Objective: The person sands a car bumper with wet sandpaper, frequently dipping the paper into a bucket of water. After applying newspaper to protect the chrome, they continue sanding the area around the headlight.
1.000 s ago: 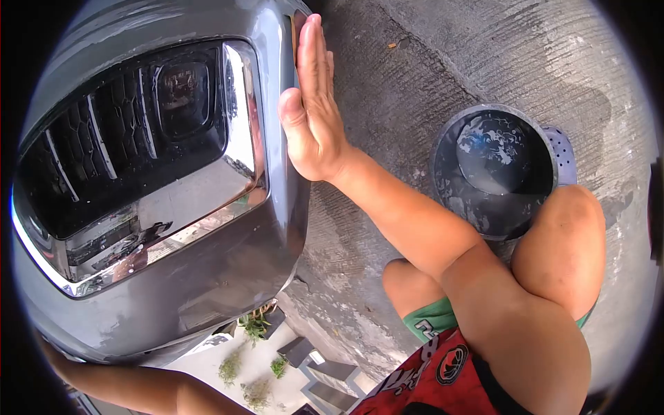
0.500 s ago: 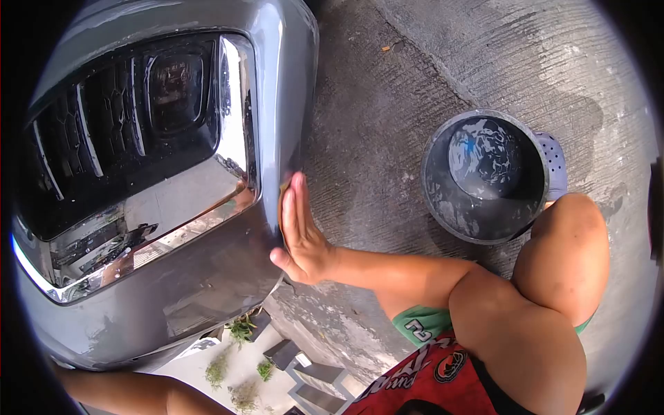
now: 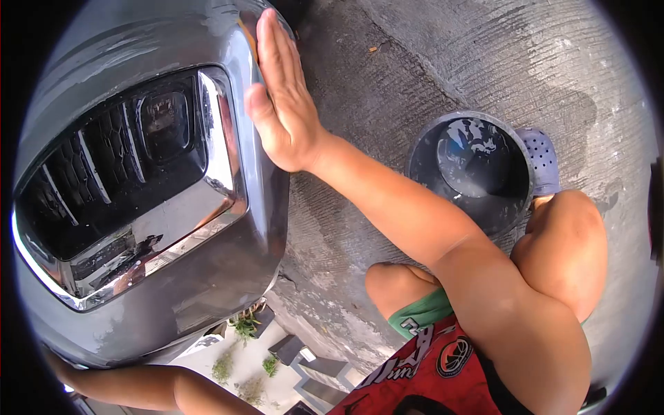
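Note:
My right hand (image 3: 282, 93) lies against the rounded corner of a grey car bumper (image 3: 259, 187), fingers stretched out and thumb apart. A thin orange-yellow edge (image 3: 247, 38) shows beside the fingers; I cannot make out whether it is something under the palm or a reflection. Left of the hand is the bumper's chrome-framed black grille (image 3: 90, 169), with a dark square lamp (image 3: 166, 123) inside it. My left hand (image 3: 55, 366) reaches to the car's lower left side, and its fingers are lost in the dark rim of the view.
A dark round bucket (image 3: 470, 173) stands on the rough concrete ground (image 3: 360, 90), with wet-looking reflections inside. Beside it is my foot in a lilac clog (image 3: 541, 162). My bent knee (image 3: 570, 235) is close to the bucket. Potted plants (image 3: 245, 324) stand by a pale wall lower down.
My right hand has slid upward in the view along the bumper corner, its arm stretching out further. The view has shifted slightly, and my other knee now shows.

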`<state>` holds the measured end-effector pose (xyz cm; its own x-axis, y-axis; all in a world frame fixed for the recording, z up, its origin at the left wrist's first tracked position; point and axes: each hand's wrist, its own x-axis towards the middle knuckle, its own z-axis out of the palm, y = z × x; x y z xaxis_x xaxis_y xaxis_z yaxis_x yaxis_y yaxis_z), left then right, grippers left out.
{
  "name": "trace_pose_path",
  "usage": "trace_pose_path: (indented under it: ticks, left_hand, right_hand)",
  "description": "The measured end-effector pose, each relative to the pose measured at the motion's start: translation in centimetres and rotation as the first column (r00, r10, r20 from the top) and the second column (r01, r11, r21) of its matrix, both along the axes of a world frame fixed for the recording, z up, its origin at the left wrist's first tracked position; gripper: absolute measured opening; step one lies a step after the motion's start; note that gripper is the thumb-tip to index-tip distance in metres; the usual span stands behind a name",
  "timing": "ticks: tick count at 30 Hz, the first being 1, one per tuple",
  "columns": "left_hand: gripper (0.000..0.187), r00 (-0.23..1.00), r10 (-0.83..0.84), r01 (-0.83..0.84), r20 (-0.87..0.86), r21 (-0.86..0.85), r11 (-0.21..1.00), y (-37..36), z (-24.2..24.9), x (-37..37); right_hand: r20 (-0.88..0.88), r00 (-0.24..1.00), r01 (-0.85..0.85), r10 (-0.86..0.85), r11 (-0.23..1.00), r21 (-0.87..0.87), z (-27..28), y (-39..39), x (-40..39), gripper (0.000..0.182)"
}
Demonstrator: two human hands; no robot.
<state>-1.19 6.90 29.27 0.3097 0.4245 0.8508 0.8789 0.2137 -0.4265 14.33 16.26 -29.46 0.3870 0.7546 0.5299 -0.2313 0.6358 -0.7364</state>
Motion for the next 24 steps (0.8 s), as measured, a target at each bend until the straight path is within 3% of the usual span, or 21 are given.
trace_pose_path:
  ticks: [2, 4, 6, 7, 10, 12, 14, 17, 21, 24]
  left_hand:
    - [0.067, 1.0, 0.005, -0.005, 0.023, 0.017, 1.0, -0.6, 0.2, -0.9]
    - [0.066, 1.0, 0.004, -0.004, 0.026, 0.016, 1.0, -0.6, 0.5, -1.3]
    - [0.065, 1.0, 0.018, -0.018, 0.024, 0.007, 1.0, -0.6, 1.0, -1.4]
    - [0.065, 1.0, 0.027, -0.027, 0.016, 0.004, 1.0, -0.4, 1.5, -1.1]
    - [0.064, 0.999, 0.04, -0.04, 0.008, -0.002, 0.999, -0.3, 3.5, -1.6]
    - [0.063, 0.999, 0.032, -0.033, 0.038, 0.025, 0.999, -1.2, 3.5, -2.2]
    - [0.062, 0.999, 0.028, -0.029, 0.041, 0.031, 0.999, -0.9, 2.5, -1.4]
    - [0.061, 0.998, 0.049, -0.05, 0.041, 0.023, 0.998, -0.4, 1.9, -0.3]
    - [0.06, 0.996, 0.053, -0.056, 0.075, 0.032, 0.998, -1.0, 3.3, -1.6]
    - [0.059, 0.987, 0.107, -0.109, 0.12, 0.012, 0.994, -1.5, 2.2, -1.6]
  right_hand:
    - [-0.024, 1.0, -0.019, 0.019, 1.0, -0.019, -2.8, -7.6, -7.2, 0.086]
    - [-0.154, 0.979, -0.127, 0.135, 0.99, 0.066, -4.3, -11.7, -12.0, 0.087]
    - [-0.059, 0.998, 0.027, -0.03, 0.998, -0.048, -2.1, -3.5, -3.9, 0.086]
    - [-0.034, 0.999, -0.001, 0.001, 1.0, -0.013, -0.4, 1.4, 1.2, 0.08]
    - [0.051, 0.997, -0.068, 0.066, 0.997, 0.033, 0.5, 2.7, 3.4, 0.079]
    - [-0.091, 0.989, -0.112, 0.115, 0.993, 0.043, -1.6, -3.2, -0.2, 0.082]
    - [-0.088, 0.992, -0.085, 0.087, 0.996, 0.026, -1.3, -2.6, -0.4, 0.082]
    - [0.149, 0.947, -0.281, 0.286, 0.958, -0.055, 0.7, 7.6, 5.5, 0.08]
    - [-0.04, 0.982, -0.184, 0.185, 0.983, 0.027, 0.9, -2.7, 3.3, 0.08]
    - [0.11, 0.957, -0.262, 0.267, 0.963, -0.065, -0.6, 4.1, 5.2, 0.083]
